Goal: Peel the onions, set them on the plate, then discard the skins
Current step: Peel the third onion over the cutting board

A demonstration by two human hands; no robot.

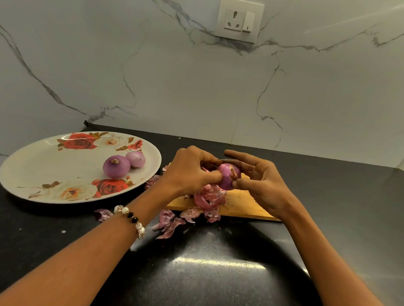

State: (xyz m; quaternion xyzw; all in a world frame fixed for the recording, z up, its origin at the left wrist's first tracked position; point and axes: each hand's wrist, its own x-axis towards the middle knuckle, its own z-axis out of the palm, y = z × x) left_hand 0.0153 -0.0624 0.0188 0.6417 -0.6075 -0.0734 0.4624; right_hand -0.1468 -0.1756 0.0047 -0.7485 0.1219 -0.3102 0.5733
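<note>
A purple onion [226,178] is held above the wooden cutting board [240,204]. My left hand [191,169] grips its left side with curled fingers. My right hand [258,180] pinches the onion at its tip with thumb and fingers, the other fingers spread. Two peeled onions, a larger one [116,166] and a smaller one [135,159], lie side by side on the floral plate [40,165] at the left. A heap of pink skins [208,197] lies on the board under the hands.
More loose skins [170,222] and one scrap [103,214] lie on the black counter [211,285] in front of the board and plate. A marble wall with a socket [240,19] stands behind. The counter meets a side wall at the right.
</note>
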